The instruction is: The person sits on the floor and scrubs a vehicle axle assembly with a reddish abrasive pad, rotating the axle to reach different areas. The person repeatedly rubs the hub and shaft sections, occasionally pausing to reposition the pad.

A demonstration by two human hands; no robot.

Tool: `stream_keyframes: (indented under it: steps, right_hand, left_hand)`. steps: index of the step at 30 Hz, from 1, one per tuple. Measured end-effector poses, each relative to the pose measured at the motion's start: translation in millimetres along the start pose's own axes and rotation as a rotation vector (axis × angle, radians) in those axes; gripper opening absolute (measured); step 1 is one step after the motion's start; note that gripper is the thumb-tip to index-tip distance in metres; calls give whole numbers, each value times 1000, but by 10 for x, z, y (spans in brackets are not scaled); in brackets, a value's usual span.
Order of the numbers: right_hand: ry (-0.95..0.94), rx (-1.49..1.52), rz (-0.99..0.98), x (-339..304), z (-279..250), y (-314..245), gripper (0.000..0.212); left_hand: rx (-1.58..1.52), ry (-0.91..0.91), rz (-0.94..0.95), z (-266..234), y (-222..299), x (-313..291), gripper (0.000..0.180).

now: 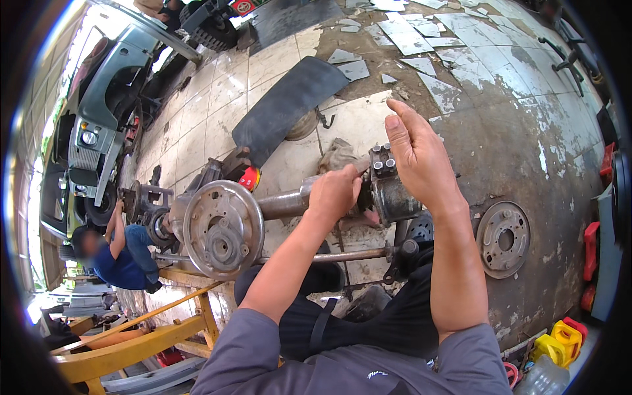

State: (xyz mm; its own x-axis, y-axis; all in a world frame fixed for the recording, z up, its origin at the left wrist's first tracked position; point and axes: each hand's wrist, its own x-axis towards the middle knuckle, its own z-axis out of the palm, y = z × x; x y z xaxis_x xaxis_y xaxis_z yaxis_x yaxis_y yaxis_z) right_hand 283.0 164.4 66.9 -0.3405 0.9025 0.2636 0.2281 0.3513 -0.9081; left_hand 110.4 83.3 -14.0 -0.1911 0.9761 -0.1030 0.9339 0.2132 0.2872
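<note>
A grimy metal axle (282,205) lies across in front of my legs. At its right end is a dark steel knuckle housing (397,202), with several shiny bolt heads (384,161) on top. My left hand (334,192) is closed beside that housing, over the axle tube; what its fingers hold, if anything, I cannot make out. Raised just right of the bolts, my right hand (420,160) has its fingers stretched out and holds nothing visible. A crumpled grey-brown rag (339,155) shows behind the axle. Lower down, a long steel rod (359,255) runs alongside the tube.
A round metal plate (224,230) stands left of my left forearm; another round plate (503,240) lies on the floor at right. Beyond the axle are a black rubber mat (289,108) and broken tiles (405,39). A co-worker (125,253) crouches at left, near a yellow frame (131,345).
</note>
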Motion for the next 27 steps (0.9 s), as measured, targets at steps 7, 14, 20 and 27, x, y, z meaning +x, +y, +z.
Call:
stream_keyframes:
  steps: [7,14,20,27]
  right_hand:
    - [28,33,125,43,-124,110,57]
    - [31,9,154,73,-76,100,54]
    - [-12,-95,118,53,-34,177,50]
    - [-48,-108,129,26,-17,191,52]
  left_hand:
    - [240,-44,422,160,-261,26,46]
    - [341,-91,354,458,-295,95,56]
    - [549,-376,310,246,-1,199,90]
    - [689,-515,310,242,90,274,115]
